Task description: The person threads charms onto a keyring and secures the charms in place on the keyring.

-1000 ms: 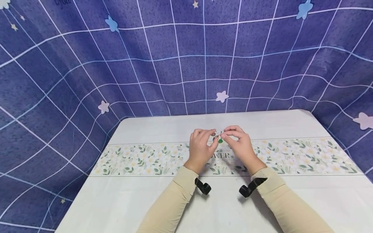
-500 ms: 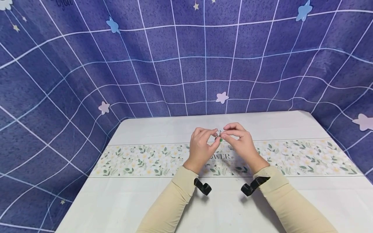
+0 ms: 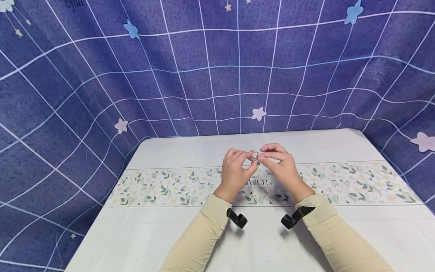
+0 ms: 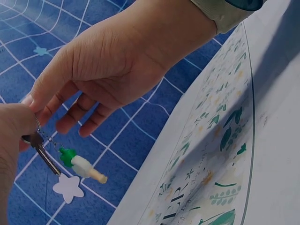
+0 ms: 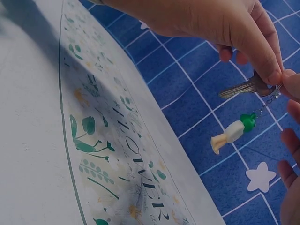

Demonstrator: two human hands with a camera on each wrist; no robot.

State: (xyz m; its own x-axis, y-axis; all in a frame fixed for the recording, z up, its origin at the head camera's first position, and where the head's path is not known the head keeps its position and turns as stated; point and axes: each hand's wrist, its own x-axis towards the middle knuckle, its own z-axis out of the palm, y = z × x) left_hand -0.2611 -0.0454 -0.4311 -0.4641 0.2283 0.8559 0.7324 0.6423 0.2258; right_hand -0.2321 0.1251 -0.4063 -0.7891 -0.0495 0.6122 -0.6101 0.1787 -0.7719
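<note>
Above the table my left hand (image 3: pixel 234 172) and right hand (image 3: pixel 283 168) meet fingertip to fingertip at a small key ring (image 5: pixel 277 90). The thumb and forefinger of my left hand pinch the ring. A metal key (image 5: pixel 240 88) sticks out from under my right thumb, which pinches its head against the fingers. From the ring a short chain (image 5: pixel 266 104) carries a little duck-like charm (image 5: pixel 234 131), green on top, white in the middle and tan below. In the left wrist view the charm (image 4: pixel 82 165) dangles beside the key (image 4: pixel 47 157). Fingertips hide part of the ring.
A white tablecloth (image 3: pixel 153 234) with a floral band (image 3: pixel 163 187) covers the table under the hands. Behind and beside it hangs a blue curtain (image 3: pixel 224 83) with a grid and stars. Black camera mounts (image 3: pixel 236 218) sit on both wrists.
Over the last second my right hand has shifted slightly up and the fingertips of both hands have come closer at the ring. Since half a second ago little has moved.
</note>
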